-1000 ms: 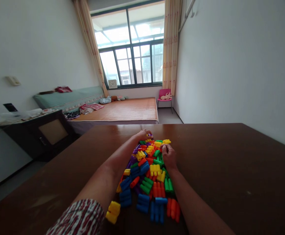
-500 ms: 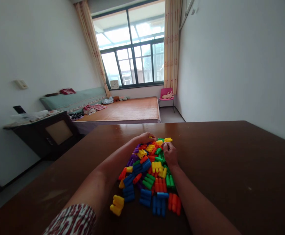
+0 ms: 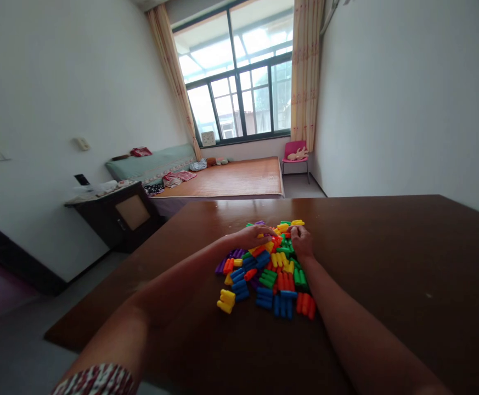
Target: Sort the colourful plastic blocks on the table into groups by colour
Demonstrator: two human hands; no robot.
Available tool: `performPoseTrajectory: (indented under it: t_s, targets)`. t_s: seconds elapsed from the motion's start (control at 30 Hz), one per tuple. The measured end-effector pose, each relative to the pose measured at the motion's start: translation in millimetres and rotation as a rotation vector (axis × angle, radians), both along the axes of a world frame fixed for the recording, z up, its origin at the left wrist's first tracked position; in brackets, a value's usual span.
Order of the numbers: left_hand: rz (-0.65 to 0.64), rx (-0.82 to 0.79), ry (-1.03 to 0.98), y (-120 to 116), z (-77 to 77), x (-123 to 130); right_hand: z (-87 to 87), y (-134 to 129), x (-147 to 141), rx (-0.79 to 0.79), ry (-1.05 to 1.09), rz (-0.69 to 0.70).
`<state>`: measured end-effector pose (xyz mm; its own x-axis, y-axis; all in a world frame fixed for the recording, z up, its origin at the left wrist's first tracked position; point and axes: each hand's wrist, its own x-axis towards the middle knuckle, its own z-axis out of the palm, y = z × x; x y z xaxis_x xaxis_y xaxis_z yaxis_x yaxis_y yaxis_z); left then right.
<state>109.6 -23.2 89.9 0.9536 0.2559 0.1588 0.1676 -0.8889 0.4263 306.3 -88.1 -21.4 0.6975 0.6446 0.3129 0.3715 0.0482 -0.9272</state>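
A pile of plastic blocks in blue, green, red, yellow, orange and purple lies on the brown table [image 3: 387, 247]. My left hand [image 3: 254, 236] reaches over the upper left of the pile, its fingers apart above yellow and red pieces. At the pile's upper right, my right hand [image 3: 302, 240] has its fingers drawn together beside a yellow block [image 3: 298, 223] and green ones; what they hold, if anything, is hidden. Nearest to me are a yellow block [image 3: 226, 301] at the left, blue blocks [image 3: 283, 305] and a red block [image 3: 305, 305].
Beyond the table stand a bed [image 3: 231, 178] with cloths and soft toys, a pink chair [image 3: 295, 149] and a dark cabinet [image 3: 119, 214] at the left. A window with curtains is at the back.
The view has shifted, so the scene sits further right. My left hand has moved nearer over the pile, covering yellow pieces seen before. My right hand remains at the pile's right edge.
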Motion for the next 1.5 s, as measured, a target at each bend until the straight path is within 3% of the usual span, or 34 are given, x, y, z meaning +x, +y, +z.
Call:
performPoseTrajectory:
  t_s: [0.17, 0.23, 0.37, 0.5, 0.63, 0.8, 0.9, 1.07, 1.2, 1.27, 1.37, 1.5]
  targets:
    - [0.187, 0.153, -0.070, -53, 9.1, -56, -1.3, 0, 3, 0.103, 0.153, 0.055]
    - [0.205, 0.196, -0.067, -83, 7.4, -75, -0.3, -2, 4, 0.126, 0.210, 0.093]
    - [0.087, 0.277, 0.017, -147, -7.5, -92, 5.3, -7, 7, 0.076, 0.219, 0.143]
    - [-0.067, 0.381, 0.075, -186, -33.2, -78, 12.7, -20, 10, -0.027, 0.278, 0.266]
    - [-0.111, 0.451, 0.067, -186, -53.7, -54, 11.1, -49, 11, -0.026, 0.320, 0.269]
    - [-0.060, 0.490, 0.032, -160, -59.2, -46, -0.2, -94, 0, -0.085, 0.056, 0.302]
    - [-0.017, 0.512, 0.016, -147, -58.6, -55, -2.5, -103, -20, -0.163, -0.146, 0.286]
    - [0.129, 0.521, 0.023, -133, -62.1, -76, 5.8, -84, -64, -0.242, -0.302, 0.250]
    - [0.263, 0.498, 0.052, -120, -58.1, -90, 20.1, -60, -81, -0.138, -0.249, 0.342]
    - [0.324, 0.490, 0.035, -116, -50.9, -91, 29.8, -49, -73, -0.066, -0.189, 0.324]
    - [0.352, 0.453, -0.065, -121, -42.0, -78, 46.1, -33, -45, -0.069, -0.184, 0.143]
    - [0.128, 0.405, -0.133, -140, -52.4, -42, 58.7, -16, -4, -0.197, -0.239, 0.053]
